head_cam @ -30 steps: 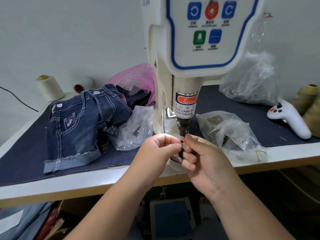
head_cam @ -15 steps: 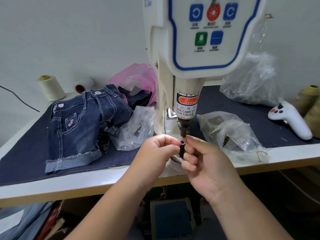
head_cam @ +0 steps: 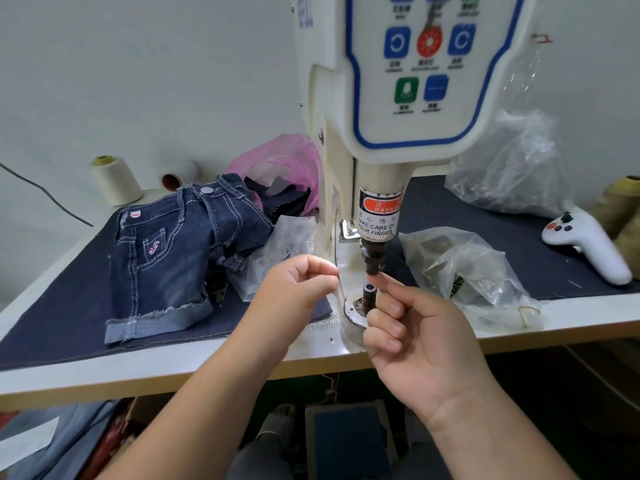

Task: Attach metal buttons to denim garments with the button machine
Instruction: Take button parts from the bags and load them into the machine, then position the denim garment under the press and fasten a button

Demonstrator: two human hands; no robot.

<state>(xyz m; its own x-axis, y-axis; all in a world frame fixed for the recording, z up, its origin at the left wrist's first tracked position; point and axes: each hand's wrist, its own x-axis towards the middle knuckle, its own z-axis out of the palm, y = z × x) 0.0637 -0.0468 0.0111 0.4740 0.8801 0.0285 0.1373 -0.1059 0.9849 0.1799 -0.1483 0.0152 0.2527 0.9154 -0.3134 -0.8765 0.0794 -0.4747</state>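
Note:
The white button machine stands at the table's middle, its dark upper punch hanging just above the lower die. My right hand has its curled fingers and thumb tip against the right side of the lower die post. My left hand hovers just left of the die with fingers curled and thumb on the forefinger; nothing shows between them. Dark denim shorts lie on the left of the table, a metal button on the waistband.
Clear plastic bags of parts lie right and left of the machine, a pink bag behind. A white controller and thread cones sit near the table's ends. A foot pedal lies under the table.
My left hand has drawn away from the die to the left, uncovering the lower die post. My right hand has stayed at the die.

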